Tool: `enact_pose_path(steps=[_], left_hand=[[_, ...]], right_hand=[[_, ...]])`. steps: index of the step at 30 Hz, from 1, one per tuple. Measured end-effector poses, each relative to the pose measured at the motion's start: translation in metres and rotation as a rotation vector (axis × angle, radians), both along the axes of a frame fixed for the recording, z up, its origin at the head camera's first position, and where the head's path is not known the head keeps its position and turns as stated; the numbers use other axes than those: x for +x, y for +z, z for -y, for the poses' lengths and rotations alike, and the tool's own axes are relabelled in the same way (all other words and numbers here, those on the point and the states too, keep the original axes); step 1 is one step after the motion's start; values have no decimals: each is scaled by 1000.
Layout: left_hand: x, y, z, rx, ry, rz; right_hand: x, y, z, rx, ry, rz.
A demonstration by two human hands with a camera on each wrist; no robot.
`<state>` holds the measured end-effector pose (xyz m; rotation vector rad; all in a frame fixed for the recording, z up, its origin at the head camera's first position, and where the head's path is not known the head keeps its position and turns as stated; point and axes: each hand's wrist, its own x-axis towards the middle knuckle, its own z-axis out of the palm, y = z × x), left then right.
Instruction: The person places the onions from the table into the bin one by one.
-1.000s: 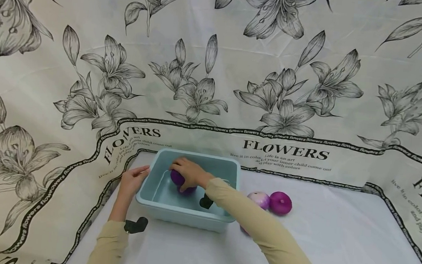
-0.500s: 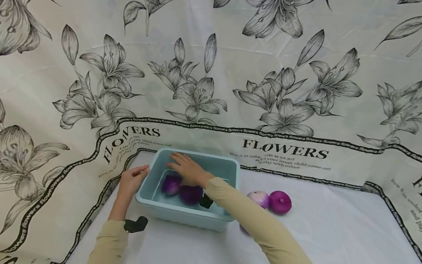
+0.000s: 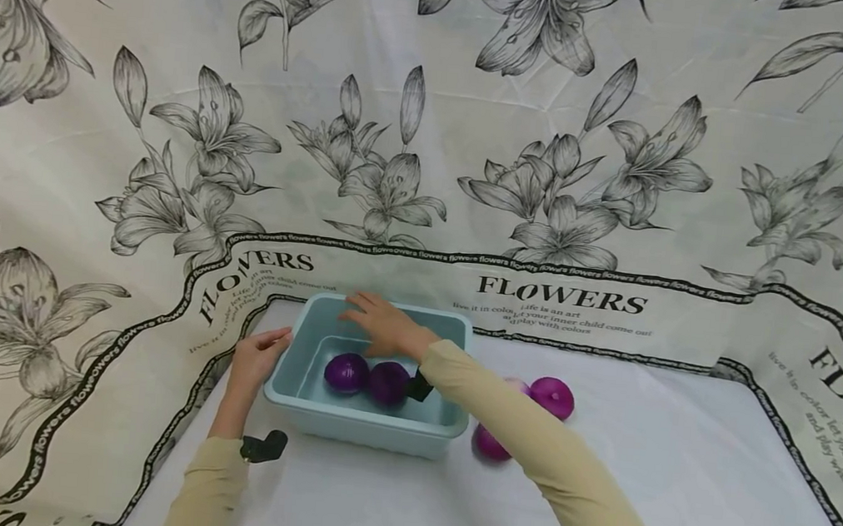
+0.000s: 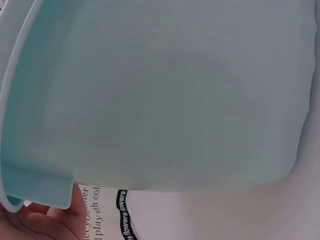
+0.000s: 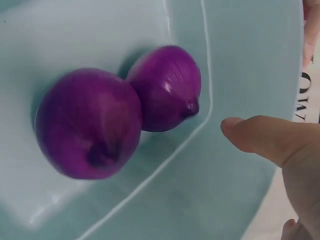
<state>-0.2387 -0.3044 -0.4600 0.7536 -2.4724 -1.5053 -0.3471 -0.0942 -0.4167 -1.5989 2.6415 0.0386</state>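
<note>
A light blue plastic tub stands on the table, two purple onions lying side by side on its floor. The left onion and the right onion touch each other. My right hand hovers over the tub's back wall, fingers spread and holding nothing. Its thumb points toward the onions, apart from them, in the right wrist view. My left hand grips the tub's left rim; in the left wrist view its fingers curl behind the rim's lip.
Right of the tub lie more onions: a magenta one, another near the tub's front corner, and a paler one mostly hidden by my right sleeve. A flower-printed cloth rises behind the white table.
My right hand has let go of an onion inside the tub and lifted toward the back wall, fingers spreading. Both onions now show plainly. My left hand stays on the rim.
</note>
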Motion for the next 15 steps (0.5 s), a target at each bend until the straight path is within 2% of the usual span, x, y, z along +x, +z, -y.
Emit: enact_pose_path(steps=[4, 8, 15], left_hand=[[2, 2, 0, -15, -5, 1], [1, 2, 1, -17, -1, 8], [-2, -1, 1, -2, -10, 13]], right_hand=[[3, 10, -8, 26, 13, -35], [8, 17, -14, 30, 51, -110], [15, 28, -34, -25, 73, -253]])
